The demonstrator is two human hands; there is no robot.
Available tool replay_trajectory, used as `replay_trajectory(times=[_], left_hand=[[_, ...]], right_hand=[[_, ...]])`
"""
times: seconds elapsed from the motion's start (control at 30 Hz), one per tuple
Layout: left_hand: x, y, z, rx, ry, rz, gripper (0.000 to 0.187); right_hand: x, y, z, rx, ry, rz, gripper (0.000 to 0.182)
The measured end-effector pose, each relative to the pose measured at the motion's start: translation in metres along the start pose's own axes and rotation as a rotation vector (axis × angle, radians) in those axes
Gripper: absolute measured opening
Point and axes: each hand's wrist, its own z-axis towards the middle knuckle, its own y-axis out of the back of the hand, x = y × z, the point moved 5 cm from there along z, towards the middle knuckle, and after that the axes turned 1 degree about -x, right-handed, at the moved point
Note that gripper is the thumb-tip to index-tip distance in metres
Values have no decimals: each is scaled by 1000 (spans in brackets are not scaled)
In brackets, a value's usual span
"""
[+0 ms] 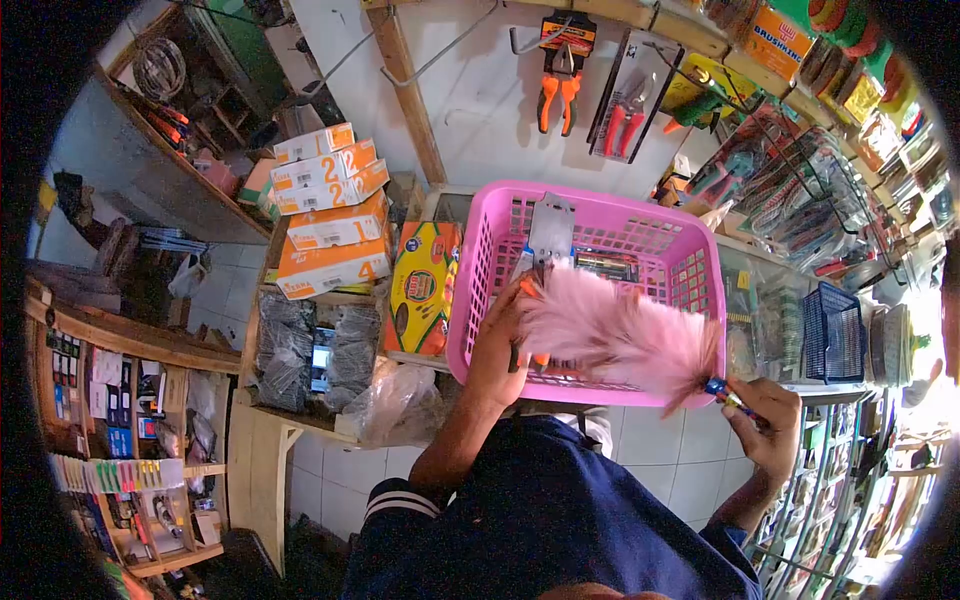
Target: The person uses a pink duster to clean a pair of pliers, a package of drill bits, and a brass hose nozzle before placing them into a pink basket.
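A pink plastic basket (712,290) stands on the counter in front of me. My right hand (765,425) is closed on the blue patterned handle of a fluffy pink duster (625,330), which lies across the basket's opening. At the basket's left side, my left hand (497,350) is closed around something with orange and black parts, largely hidden by the fingers and the duster. Inside the basket are a grey metal plate (552,232) and some packaged items (607,265), partly covered by the duster.
Orange and white boxes (335,250) are stacked left of the basket, beside a yellow and red box (424,285). Clear plastic bags (400,400) lie at the counter's front edge. Pliers (560,90) and red pruners (628,118) hang behind. A dark blue basket (833,333) stands right.
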Motion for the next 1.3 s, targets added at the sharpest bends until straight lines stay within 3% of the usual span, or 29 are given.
replay_trajectory(times=[0.07, 0.1, 0.2, 0.27, 0.33, 0.4, 0.43, 0.47, 0.5, 0.57, 0.63, 0.73, 0.77, 0.83, 0.9, 0.93, 1.0, 1.03, 1.13, 1.2, 1.3], left_hand=[[-5, -7, -4, -173, 195, -301, 37], [-1, -6, -3, -156, 215, -320, 37], [5, -3, -2, -138, 241, -336, 38], [-2, -8, -4, -160, 209, -296, 39], [-12, -6, -4, -96, -79, 132, 42], [-13, -6, -6, -74, -120, 196, 45], [-9, -6, -7, -82, -16, 47, 46], [-14, -5, -7, -68, -80, 141, 45], [-18, -5, -7, -60, -147, 234, 44], [-38, -12, -11, 2, -631, 903, 40], [-14, -3, -6, -59, -102, 2, 39], [-15, -11, -9, -140, 111, -109, 38], [-22, -9, -10, -134, 18, 192, 38], [-18, -5, -10, -134, 56, 106, 37], [0, -6, -11, -145, 314, -672, 37], [2, -6, -12, -174, 352, -690, 37], [-5, -14, -9, -227, 432, -727, 37], [-9, -16, -7, -21, 373, -637, 35], [23, -1, -13, -36, 401, -609, 30], [28, 5, -19, -189, 447, -652, 29], [11, -13, -12, 41, 487, -626, 30]], right_hand=[[-1, -4, -2, 84, 5, -17, 41], [-1, -6, -3, 83, 107, -31, 41], [-2, 6, -6, -130, 41, -16, 41], [-8, 3, -9, -44, 76, 14, 40], [-7, 1, -9, 47, 156, -2, 40], [-5, 6, -9, -91, 128, 2, 38], [-5, 7, -10, -149, 134, -3, 38], [-5, 9, -11, -209, 137, -9, 37], [-8, 5, -7, -77, 86, 49, 36], [-10, 3, -9, -32, 99, 67, 36], [-13, 1, -9, -33, 100, 75, 37], [-15, 3, -9, -108, 79, 71, 37], [-12, -1, -8, 12, -4, 62, 37], [-26, -1, -13, 41, 8, 114, 38], [-33, 6, -16, 2, -32, 181, 38], [-42, 14, -17, -69, 85, 222, 37], [-67, 19, -19, -177, -61, 506, 36], [-76, 9, -19, -151, -68, 496, 36], [-82, -25, -12, -51, -107, 380, 39], [-68, -34, 0, -26, -26, 325, 41], [-77, -42, 6, -176, -276, 432, 45]])
